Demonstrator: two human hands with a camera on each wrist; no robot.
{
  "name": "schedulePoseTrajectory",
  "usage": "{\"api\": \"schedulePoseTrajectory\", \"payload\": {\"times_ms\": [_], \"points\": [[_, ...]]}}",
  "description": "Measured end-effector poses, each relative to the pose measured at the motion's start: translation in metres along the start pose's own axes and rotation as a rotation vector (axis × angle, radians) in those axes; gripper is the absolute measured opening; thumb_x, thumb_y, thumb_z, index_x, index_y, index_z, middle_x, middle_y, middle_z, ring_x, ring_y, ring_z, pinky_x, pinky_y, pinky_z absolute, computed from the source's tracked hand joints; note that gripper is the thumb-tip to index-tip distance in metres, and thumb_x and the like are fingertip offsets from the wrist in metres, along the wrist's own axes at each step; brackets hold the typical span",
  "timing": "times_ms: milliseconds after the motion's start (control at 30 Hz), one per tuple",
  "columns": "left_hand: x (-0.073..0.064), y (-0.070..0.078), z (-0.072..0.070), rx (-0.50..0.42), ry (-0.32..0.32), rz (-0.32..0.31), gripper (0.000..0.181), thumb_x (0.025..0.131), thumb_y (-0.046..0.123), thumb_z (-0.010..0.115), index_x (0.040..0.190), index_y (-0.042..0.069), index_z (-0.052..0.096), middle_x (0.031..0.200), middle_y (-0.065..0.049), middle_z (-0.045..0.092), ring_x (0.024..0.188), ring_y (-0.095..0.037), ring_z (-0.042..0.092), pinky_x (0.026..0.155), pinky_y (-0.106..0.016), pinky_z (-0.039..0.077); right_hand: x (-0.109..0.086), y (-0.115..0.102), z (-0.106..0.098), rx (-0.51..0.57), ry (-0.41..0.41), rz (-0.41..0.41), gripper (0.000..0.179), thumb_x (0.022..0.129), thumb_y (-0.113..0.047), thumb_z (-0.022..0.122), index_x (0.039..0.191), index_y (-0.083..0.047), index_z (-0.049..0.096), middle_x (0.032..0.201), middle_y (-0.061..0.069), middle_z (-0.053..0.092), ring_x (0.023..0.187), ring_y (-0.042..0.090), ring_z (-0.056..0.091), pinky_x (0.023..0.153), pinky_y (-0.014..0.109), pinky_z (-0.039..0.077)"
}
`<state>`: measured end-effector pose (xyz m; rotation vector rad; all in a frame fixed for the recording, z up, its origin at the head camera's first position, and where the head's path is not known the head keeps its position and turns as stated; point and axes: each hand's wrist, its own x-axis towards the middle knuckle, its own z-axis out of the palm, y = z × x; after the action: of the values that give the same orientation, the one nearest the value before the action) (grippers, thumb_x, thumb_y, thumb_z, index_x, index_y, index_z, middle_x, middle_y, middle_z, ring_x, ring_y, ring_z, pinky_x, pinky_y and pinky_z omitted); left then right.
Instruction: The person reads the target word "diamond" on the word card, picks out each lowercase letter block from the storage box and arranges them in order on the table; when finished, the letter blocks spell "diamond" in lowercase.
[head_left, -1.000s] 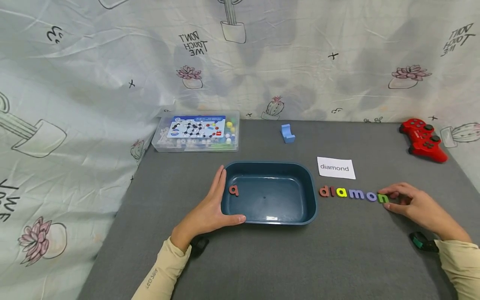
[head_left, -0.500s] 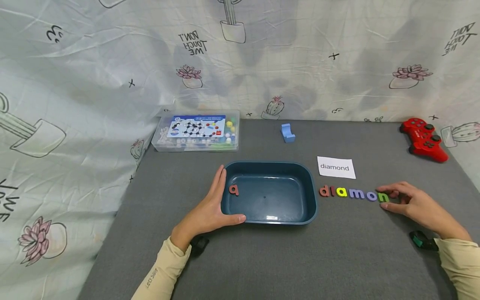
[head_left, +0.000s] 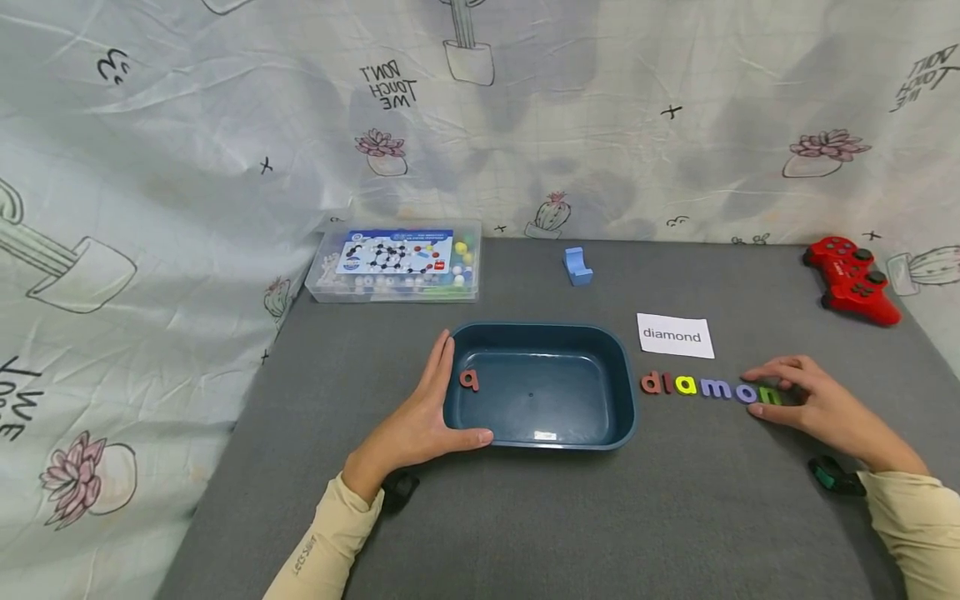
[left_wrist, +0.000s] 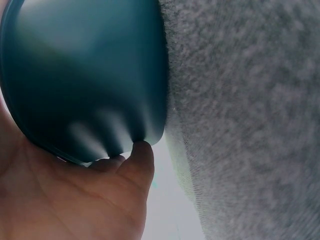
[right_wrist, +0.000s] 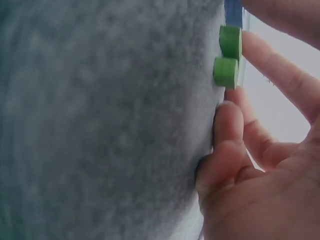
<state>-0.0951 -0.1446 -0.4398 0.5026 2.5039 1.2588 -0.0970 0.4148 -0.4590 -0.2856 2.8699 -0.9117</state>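
Note:
My left hand (head_left: 416, 421) holds the left end of a dark blue plastic tray (head_left: 540, 444), fingers along its side and thumb at the front rim. In the left wrist view, fingertips touch the tray's outer wall (left_wrist: 95, 75). A red-brown letter (head_left: 468, 380) lies inside at the left. Right of the tray, a row of letters reads "diamon". At its right end, my right hand (head_left: 821, 408) has thumb and forefinger on either side of the purple letter o (head_left: 746, 394), pinching it. The green letter n (head_left: 769, 396) sits under that hand, partly hidden.
Behind the row lies a white card (head_left: 675, 337) printed "diamond". A clear box of molecule pieces (head_left: 393, 287), a light blue holder (head_left: 577, 267) and a red game controller (head_left: 853, 282) stand along the back. A patterned cloth (head_left: 600, 125) hangs behind the grey table.
My right hand has slid left, from the green letter n to the purple letter o. The left hand and the tray keep their place.

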Motion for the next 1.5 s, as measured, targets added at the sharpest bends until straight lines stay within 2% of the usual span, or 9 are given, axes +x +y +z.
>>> {"api": "schedulePoseTrajectory", "payload": {"times_ms": [233, 333, 467, 567, 667, 767, 967, 1233, 1500], "points": [[0.0, 0.001, -0.001, 0.007, -0.01, 0.002, 0.135, 0.085, 0.06, 0.086, 0.171, 0.031, -0.013, 0.175, 0.014, -0.022, 0.163, -0.03, 0.003, 0.119, -0.071, 0.026, -0.003, -0.009, -0.008, 0.01, 0.046, 0.108, 0.054, 0.102, -0.029, 0.077, 0.145, 0.001, 0.06, 0.129, 0.019, 0.052, 0.093, -0.001, 0.045, 0.066, 0.024, 0.044], [0.0, 0.001, 0.0, 0.006, -0.013, 0.002, 0.135, 0.085, 0.06, 0.086, 0.171, 0.031, -0.013, 0.175, 0.014, -0.022, 0.163, -0.03, 0.003, 0.119, -0.07, 0.026, -0.002, -0.019, -0.012, 0.061, 0.111, 0.148, 0.061, 0.106, -0.035, 0.071, 0.153, -0.002, 0.053, 0.138, 0.024, 0.052, 0.1, -0.01, 0.045, 0.068, 0.016, 0.045], [0.0, -0.001, -0.001, 0.001, -0.01, 0.001, 0.135, 0.084, 0.061, 0.085, 0.171, 0.032, -0.014, 0.175, 0.015, -0.022, 0.163, -0.03, 0.002, 0.119, -0.071, 0.025, 0.004, -0.038, -0.017, 0.163, 0.189, 0.117, 0.064, 0.11, -0.034, 0.064, 0.164, -0.01, 0.042, 0.155, 0.028, 0.047, 0.109, -0.017, 0.042, 0.075, 0.006, 0.04], [0.0, -0.002, -0.001, -0.003, -0.006, 0.006, 0.135, 0.084, 0.061, 0.085, 0.171, 0.032, -0.013, 0.175, 0.015, -0.022, 0.163, -0.03, 0.002, 0.119, -0.072, 0.024, 0.009, -0.056, -0.02, 0.238, 0.231, 0.06, 0.063, 0.112, -0.029, 0.061, 0.169, -0.021, 0.037, 0.164, 0.023, 0.042, 0.122, -0.014, 0.046, 0.083, 0.004, 0.039], [0.0, -0.002, -0.001, -0.003, -0.006, 0.01, 0.134, 0.085, 0.062, 0.085, 0.171, 0.032, -0.013, 0.176, 0.013, -0.022, 0.163, -0.03, 0.002, 0.118, -0.072, 0.025, 0.015, -0.077, -0.021, 0.314, 0.263, -0.011, 0.062, 0.113, -0.023, 0.059, 0.17, -0.029, 0.035, 0.17, 0.009, 0.039, 0.137, -0.007, 0.044, 0.092, 0.004, 0.039], [0.0, -0.002, -0.001, 0.002, -0.006, 0.013, 0.135, 0.084, 0.063, 0.085, 0.171, 0.032, -0.014, 0.176, 0.011, -0.021, 0.163, -0.029, 0.003, 0.118, -0.071, 0.027, 0.025, -0.1, -0.019, 0.415, 0.271, -0.12, 0.064, 0.112, -0.011, 0.058, 0.17, -0.026, 0.035, 0.172, 0.001, 0.036, 0.144, 0.002, 0.046, 0.099, 0.008, 0.042], [-0.001, -0.002, 0.001, 0.009, -0.004, -0.001, 0.135, 0.084, 0.063, 0.085, 0.171, 0.032, -0.014, 0.175, 0.015, -0.022, 0.163, -0.03, 0.006, 0.118, -0.07, 0.029, 0.045, -0.146, -0.01, 0.637, 0.211, -0.349, 0.067, 0.107, 0.008, 0.054, 0.168, -0.014, 0.037, 0.174, 0.005, 0.031, 0.148, 0.01, 0.044, 0.105, 0.014, 0.044], [-0.001, -0.003, 0.001, 0.007, -0.011, -0.003, 0.136, 0.084, 0.061, 0.085, 0.171, 0.03, -0.013, 0.175, 0.014, -0.022, 0.163, -0.031, 0.007, 0.118, -0.069, 0.028, 0.069, -0.189, 0.013, 0.704, 0.134, -0.468, 0.067, 0.109, 0.006, 0.052, 0.17, -0.013, 0.033, 0.175, 0.007, 0.029, 0.157, 0.021, 0.033, 0.115, 0.021, 0.037], [-0.002, -0.005, 0.002, 0.007, -0.002, 0.01, 0.135, 0.084, 0.063, 0.085, 0.172, 0.029, -0.013, 0.176, 0.01, -0.021, 0.163, -0.031, 0.008, 0.118, -0.069, 0.028, 0.089, -0.217, 0.037, 0.752, 0.063, -0.558, 0.066, 0.11, 0.004, 0.052, 0.17, -0.011, 0.03, 0.175, 0.007, 0.028, 0.159, 0.026, 0.027, 0.121, 0.029, 0.032]]}}
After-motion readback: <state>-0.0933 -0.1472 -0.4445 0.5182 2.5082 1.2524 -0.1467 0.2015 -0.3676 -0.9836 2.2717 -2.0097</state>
